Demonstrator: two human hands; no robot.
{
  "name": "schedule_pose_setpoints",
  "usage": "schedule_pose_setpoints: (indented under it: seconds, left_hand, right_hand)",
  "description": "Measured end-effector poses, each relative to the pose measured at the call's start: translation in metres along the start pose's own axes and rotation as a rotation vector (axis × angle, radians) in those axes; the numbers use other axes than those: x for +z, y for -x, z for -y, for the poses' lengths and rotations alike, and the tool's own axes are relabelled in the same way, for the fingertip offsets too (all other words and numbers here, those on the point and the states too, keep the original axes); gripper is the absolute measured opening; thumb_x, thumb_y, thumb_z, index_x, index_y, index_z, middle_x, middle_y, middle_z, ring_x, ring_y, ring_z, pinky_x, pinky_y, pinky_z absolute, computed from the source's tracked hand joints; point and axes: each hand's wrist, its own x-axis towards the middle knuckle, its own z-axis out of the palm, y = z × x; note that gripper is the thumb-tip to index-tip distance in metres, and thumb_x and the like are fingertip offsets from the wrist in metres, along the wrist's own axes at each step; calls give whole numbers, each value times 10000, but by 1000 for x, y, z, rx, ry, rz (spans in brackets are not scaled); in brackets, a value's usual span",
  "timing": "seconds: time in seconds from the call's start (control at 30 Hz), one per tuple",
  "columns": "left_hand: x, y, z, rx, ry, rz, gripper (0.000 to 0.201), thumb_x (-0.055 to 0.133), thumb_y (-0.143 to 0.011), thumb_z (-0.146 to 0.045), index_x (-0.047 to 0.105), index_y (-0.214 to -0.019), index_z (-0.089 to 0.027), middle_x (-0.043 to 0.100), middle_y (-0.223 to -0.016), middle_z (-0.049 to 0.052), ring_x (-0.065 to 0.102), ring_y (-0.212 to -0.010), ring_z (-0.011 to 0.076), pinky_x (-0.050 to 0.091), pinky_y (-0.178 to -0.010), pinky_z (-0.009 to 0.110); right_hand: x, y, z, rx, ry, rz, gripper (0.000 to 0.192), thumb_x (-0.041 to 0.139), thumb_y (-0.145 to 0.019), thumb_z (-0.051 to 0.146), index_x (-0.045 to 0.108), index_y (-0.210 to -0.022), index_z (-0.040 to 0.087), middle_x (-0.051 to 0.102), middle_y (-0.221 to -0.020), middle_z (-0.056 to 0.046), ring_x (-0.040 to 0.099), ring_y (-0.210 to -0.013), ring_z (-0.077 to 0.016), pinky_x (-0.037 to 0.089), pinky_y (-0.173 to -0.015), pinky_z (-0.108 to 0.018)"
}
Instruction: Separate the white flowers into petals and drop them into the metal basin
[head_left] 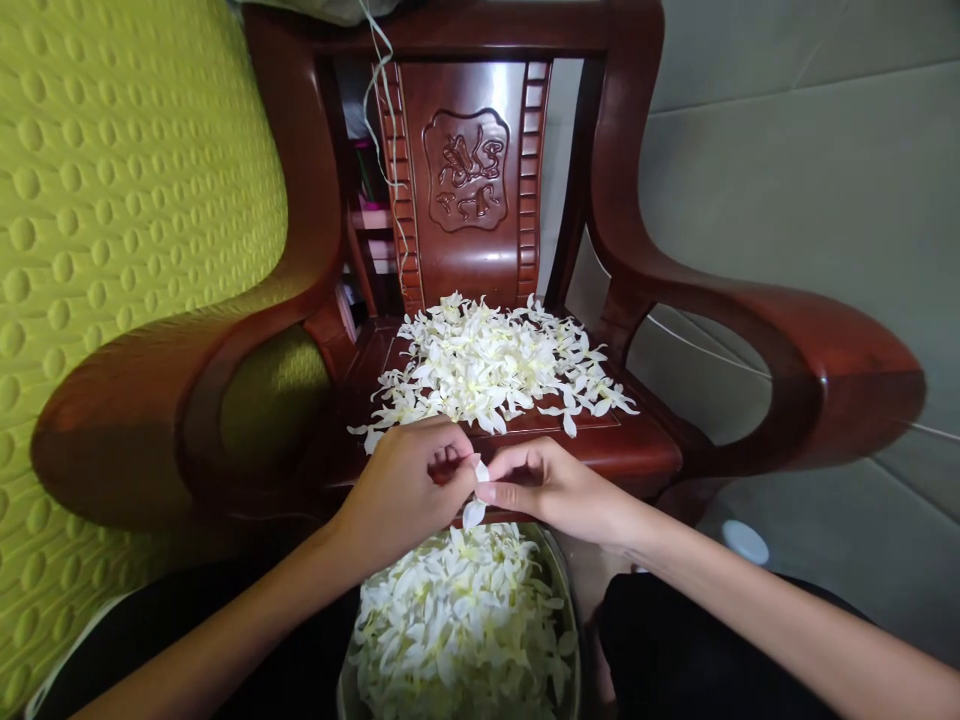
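the left hand (420,470) is curling its fingers inward and is pinching a white flower (474,514) with thumb and forefinger; the right hand (551,490) is meeting it from the opposite side and is holding the flower in a similarly narrow pinch. the flower is sitting between the two sets of fingertips, near the front edge of the seat of a red-brown wooden chair (600,456) and just above the far end of a tub (553,560). on handling, the flower is looking very light, soft and thin-petalled, likely bruising or tearing under pressure and possibly slipping if damp; the firmer base is seeming the sounder place for gripping, with the petal tips staying free. on count, two hands are working on what is appearing to be one flower, though the fingers are hiding part of it, so a second is not being ruled out. one loose pile of flowers (480,360) is lying on the seat and one heap of blossoms (457,610) is filling the tub, both overlapping too densely for counting. one chair and one tub are showing.
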Motion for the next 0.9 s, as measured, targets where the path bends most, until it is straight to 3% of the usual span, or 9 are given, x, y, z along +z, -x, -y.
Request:
schedule_pose_setpoints:
  seconds: [0.1, 0.2, 0.3, 0.43, 0.6, 0.9]
  left_hand:
    - [-2, 0, -1, -8, 73, 66, 133, 540, -737, -145, 639, -650, -162, 613, -635, -12, 549, -602, 119, 403, -555, 213]
    - [-5, 0, -1, 21, 75, 56, 127, 563, -740, -155, 662, -661, -161, 629, -672, -3, 563, -632, 122, 409, -579, 217]
    - [-9, 0, -1, -9, 148, 154, 142, 562, -780, -215, 665, -699, -160, 633, -695, 2, 574, -625, 123, 416, -567, 218]
    - [-14, -3, 3, -37, 64, 127, 242, 532, -841, -350, 675, -782, -163, 658, -748, 17, 583, -706, 151, 432, -648, 247]
    - [-14, -3, 11, -206, 225, 382, 263, 555, -823, -380, 679, -831, -149, 649, -732, 17, 565, -685, 148, 412, -599, 235]
    - [-13, -4, 8, -475, 388, 380, 243, 649, -745, -371, 680, -768, -131, 638, -707, 11, 539, -667, 114, 405, -623, 219]
  right_hand:
    - [0, 2, 2, 4, -1, 24, 235, 739, -704, 382, 703, -738, 152, 627, -688, -5, 534, -637, -128, 415, -609, -264]
    - [0, 3, 3, 5, 2, 29, 227, 733, -714, 375, 708, -743, 151, 619, -675, -5, 524, -624, -127, 400, -603, -266]
    - [0, 4, 3, 6, -2, 39, 229, 725, -723, 377, 702, -743, 149, 606, -669, -3, 511, -623, -127, 388, -604, -270]
    - [-2, 2, 4, -29, -31, -54, 251, 683, -765, 382, 641, -694, 145, 553, -642, 21, 453, -606, -106, 342, -595, -257]
    - [-7, 0, 8, -31, -62, -95, 318, 650, -786, 407, 552, -631, 148, 462, -595, 50, 373, -572, -88, 278, -555, -235]
    - [-9, -2, 1, -93, -24, -219, 282, 622, -816, 376, 518, -675, 155, 465, -621, 42, 392, -587, -96, 294, -586, -249]
